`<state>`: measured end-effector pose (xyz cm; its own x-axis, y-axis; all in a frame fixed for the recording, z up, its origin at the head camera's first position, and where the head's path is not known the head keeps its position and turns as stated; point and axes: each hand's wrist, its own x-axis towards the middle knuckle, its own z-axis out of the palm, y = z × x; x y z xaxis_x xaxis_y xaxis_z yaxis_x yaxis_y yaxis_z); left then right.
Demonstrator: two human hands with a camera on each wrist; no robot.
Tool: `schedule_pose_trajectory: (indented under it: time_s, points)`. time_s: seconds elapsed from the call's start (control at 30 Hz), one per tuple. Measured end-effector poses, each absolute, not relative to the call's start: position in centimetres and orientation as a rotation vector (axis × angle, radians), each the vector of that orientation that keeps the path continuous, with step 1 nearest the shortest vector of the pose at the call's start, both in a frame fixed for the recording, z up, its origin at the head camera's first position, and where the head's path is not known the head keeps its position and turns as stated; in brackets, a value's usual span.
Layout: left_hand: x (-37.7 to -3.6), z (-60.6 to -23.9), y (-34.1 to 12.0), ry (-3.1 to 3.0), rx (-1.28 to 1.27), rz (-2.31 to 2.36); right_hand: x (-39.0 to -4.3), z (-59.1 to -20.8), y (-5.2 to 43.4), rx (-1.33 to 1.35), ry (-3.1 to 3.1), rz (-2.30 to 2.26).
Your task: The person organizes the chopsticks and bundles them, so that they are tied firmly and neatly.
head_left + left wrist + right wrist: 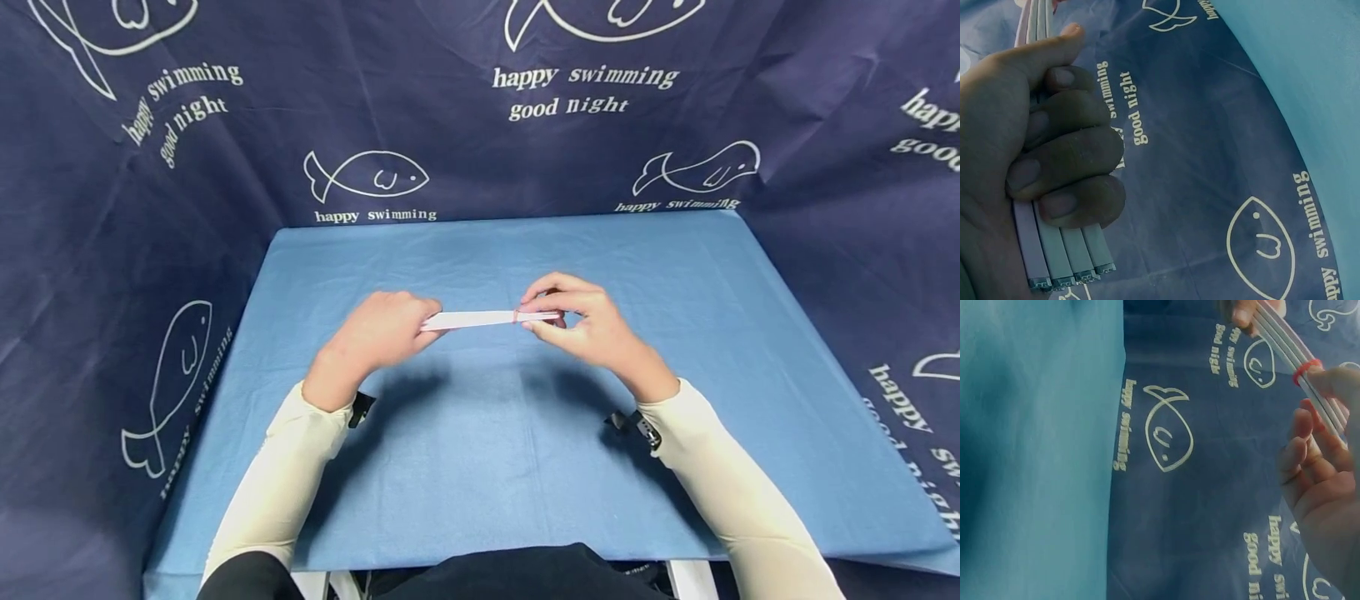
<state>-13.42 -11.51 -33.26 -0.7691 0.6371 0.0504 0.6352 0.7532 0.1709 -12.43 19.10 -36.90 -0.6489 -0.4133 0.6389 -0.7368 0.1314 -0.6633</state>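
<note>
A bundle of long, slim white strips (474, 320) spans the space between both hands, raised over the blue cloth. My left hand (384, 330) grips one end, its fingers curled round the strips. In the left wrist view several flat strip ends (1063, 250) stick out below the little finger, with dark printed tips. A thin red band (1298, 376) loops round the bundle near its other end. There my right hand (588, 321) pinches the strips between thumb and fingers, right at the band. What the strips are I cannot tell.
Blue cloth (465, 467) covers the table beneath the hands. Dark navy fabric (465, 108) with white fish drawings and lettering hangs at the back and both sides. Black wrist devices (362, 410) sit at both cuffs.
</note>
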Motion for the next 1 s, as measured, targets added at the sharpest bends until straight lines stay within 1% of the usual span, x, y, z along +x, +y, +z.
schedule_pose_trajectory:
  time_s: [0.2,0.33,0.47,0.57,0.73,0.87,1.0]
  points:
    - [-13.2,-33.1,-11.1,2.951,1.092,0.250,-12.3,-37.5,18.1,1.150,-2.105,1.607]
    - [-13.1,-33.2,-10.6,2.946,1.131,0.232,-12.1,-37.6,17.7,1.168,-2.235,1.671]
    - [-13.2,-33.6,-10.5,2.959,1.141,0.191,-12.1,-37.6,17.7,1.127,-2.378,1.642]
    - [-13.3,-33.8,-10.5,2.993,1.130,0.188,-12.1,-37.5,17.8,1.060,-2.423,1.566]
    - [-13.5,-34.0,-10.6,3.061,1.104,0.191,-12.1,-37.2,18.3,0.856,-2.431,1.501]
    - [-13.6,-34.1,-10.8,3.096,1.110,0.134,-11.9,-36.9,18.7,0.776,-2.477,1.553]
    - [-13.6,-34.0,-10.9,3.163,1.176,0.066,-12.0,-36.6,18.6,0.733,-2.494,1.683]
